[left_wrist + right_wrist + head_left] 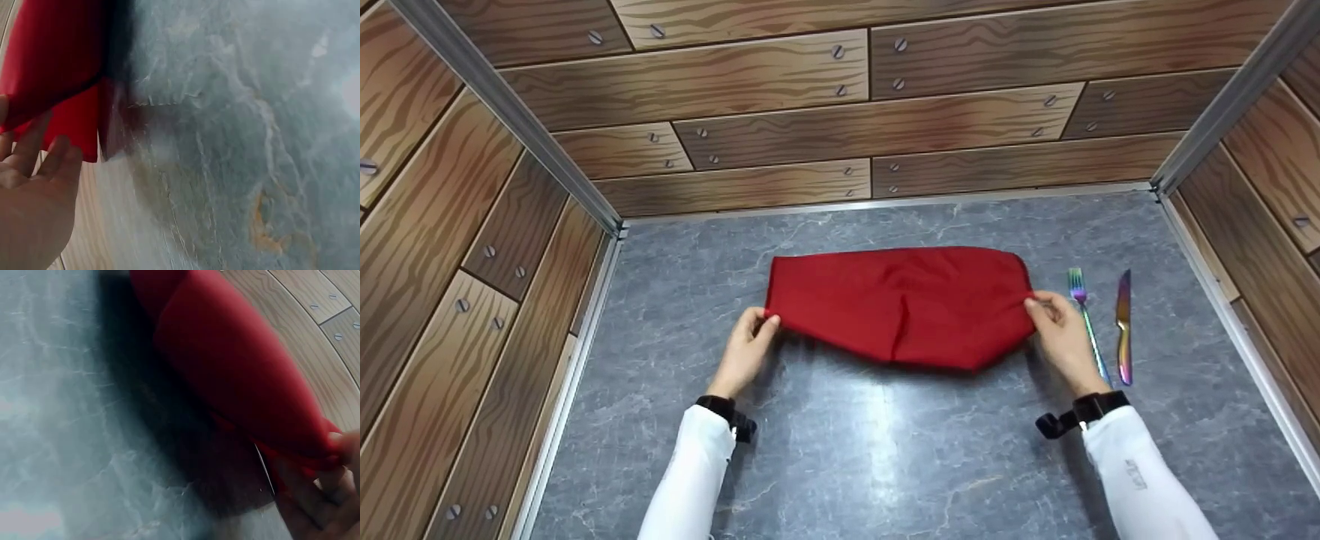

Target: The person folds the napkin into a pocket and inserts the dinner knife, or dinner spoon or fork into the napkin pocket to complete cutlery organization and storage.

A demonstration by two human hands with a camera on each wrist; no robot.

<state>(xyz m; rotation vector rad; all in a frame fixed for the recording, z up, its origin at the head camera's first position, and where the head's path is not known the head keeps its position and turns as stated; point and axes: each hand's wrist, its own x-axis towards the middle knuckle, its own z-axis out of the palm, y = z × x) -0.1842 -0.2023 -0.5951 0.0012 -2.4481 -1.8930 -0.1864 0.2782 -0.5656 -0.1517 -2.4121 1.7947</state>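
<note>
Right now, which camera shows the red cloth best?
The head view: the red cloth fits fully in frame between the left fingers and right fingers. The left wrist view shows just one end, cropped; the right wrist view shows a larger stretch, also cropped.

The head camera looks forward and down from above the person, far enough back to frame the whole red cloth (832,307), white sleeves (688,476) entering at the bottom edge, and plank walls (780,67) across the top and down both sides. The left wrist camera sits much nearer, over the grey surface (675,277), its picture turned so the left hand (744,351) lies lower left beneath the red cloth. The right wrist camera, equally close, roughly mirrors this: right hand (1063,337) lower right, planks upper right. Each wrist view shares its own hand with the head view; all three share the red cloth.
</note>
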